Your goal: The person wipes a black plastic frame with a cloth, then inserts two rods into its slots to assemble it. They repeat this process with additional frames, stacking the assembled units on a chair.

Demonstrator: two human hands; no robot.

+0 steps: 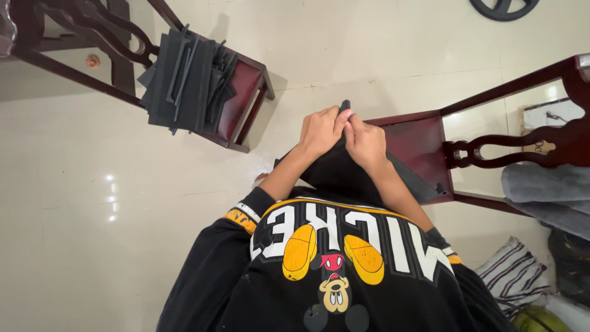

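My left hand (321,130) and my right hand (365,142) meet in front of me, both pinching a small black piece (345,106) that sticks up between the fingertips. Under my hands lies a dark grey sheet (344,175) draped over my lap and onto the dark red wooden chair (418,144) in front of me. The lower part of the black piece is hidden by my fingers. My black sweatshirt with a cartoon print fills the bottom of the view.
A second dark red chair (246,92) at the upper left carries a stack of black flat pieces (184,83). Grey fabric (544,190) lies at the right, striped cloth (516,276) below it. A black round object (504,7) sits on the pale tiled floor.
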